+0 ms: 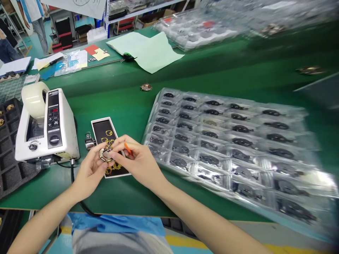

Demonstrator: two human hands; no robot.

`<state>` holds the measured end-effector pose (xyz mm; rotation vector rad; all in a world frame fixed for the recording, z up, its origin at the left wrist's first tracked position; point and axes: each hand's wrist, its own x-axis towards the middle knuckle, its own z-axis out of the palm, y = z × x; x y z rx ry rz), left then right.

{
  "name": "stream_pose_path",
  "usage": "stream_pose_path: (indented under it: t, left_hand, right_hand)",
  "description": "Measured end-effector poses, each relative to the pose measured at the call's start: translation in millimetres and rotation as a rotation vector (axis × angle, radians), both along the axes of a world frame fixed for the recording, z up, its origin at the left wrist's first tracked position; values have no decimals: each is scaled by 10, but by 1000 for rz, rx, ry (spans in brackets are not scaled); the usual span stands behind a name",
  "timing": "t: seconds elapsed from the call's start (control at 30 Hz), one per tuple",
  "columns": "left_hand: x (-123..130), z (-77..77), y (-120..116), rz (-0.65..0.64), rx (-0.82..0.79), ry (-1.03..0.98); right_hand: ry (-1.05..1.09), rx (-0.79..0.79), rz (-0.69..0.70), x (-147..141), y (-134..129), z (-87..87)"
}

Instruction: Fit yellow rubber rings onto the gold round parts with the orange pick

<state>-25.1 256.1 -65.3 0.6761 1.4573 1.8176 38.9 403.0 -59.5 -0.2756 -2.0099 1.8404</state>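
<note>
My left hand (91, 167) grips a small round metal watch movement (106, 154) by its edge, above a shallow white-edged box. The thumb and fingers of my right hand (135, 158) press on the movement's face; what they pinch there, if anything, is hidden. An orange-handled tool (128, 149), its kind unclear, is tucked between my right fingers. Under both hands lies the box (116, 133) with a black bottom, holding several thin yellow ring-shaped pieces (108, 133). A small shiny metal object (89, 140) stands just left of the box.
A white tape dispenser (62, 123) with a cable stands at left beside a black compartment tray (13, 169). To the right, a large clear plastic tray (193, 165) holds many dark parts. Another round metal piece (146, 87) lies farther back, near green paper (159, 53).
</note>
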Motion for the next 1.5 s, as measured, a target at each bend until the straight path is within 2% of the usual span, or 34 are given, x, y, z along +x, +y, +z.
stream_pose_path:
  t: [0.23,0.7,0.97,1.03,1.1,1.23,1.3,1.4,1.5]
  left_hand:
    - [18,-10,12,3,-1,49]
    - [36,35,36,62,-65,110]
    - [21,38,49,233,-169,56]
    - [17,42,52,266,-182,48]
    - [19,53,57,271,-174,37]
    - [44,66,65,236,-150,18]
    - [52,53,58,215,-167,8]
    - [37,22,33,173,-214,35]
    - [-6,23,7,113,-302,206]
  right_hand:
    - [57,197,-130,17,-65,-92]
    - [187,491,-171,40,-89,-144]
    - [186,637,-217,43,-159,-198]
    - [169,628,-228,39,-159,-198]
    - [116,535,-196,27,-145,-186]
    - [7,269,-11,-14,-113,-146]
    - [2,201,49,-29,-106,-131]
    - [8,211,63,-36,-90,-116]
    - [53,321,54,-28,-59,-104]
